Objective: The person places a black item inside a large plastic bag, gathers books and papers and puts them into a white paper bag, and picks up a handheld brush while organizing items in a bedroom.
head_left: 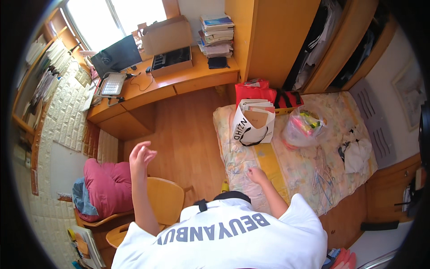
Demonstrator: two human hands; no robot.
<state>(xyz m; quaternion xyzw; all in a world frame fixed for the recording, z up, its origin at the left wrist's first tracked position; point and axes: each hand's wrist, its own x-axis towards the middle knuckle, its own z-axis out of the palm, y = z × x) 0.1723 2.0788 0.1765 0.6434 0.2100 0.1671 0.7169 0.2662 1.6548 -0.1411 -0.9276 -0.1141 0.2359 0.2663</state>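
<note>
My left hand (142,154) is raised above the wooden floor (183,134), beside a wooden chair (163,199). Its fingers are loosely bent and apart, with nothing seen in them. Over the near left edge of the bed (291,179), my right hand (256,175) is drawn into a loose fist, and no object shows in it. Further along the bed stand a white paper bag (253,127) filled with papers and a clear plastic bag (304,130) with bright packages inside. Several thin hangers (321,177) lie on the patterned bedding, right of my right hand.
A desk (170,83) along the far wall carries a monitor (115,56), an open cardboard box (172,60) and a stack of books (217,36). An open wardrobe (286,40) stands behind the bed. Pink bedding (107,186) is piled at the left; white cloth (357,154) lies at the right.
</note>
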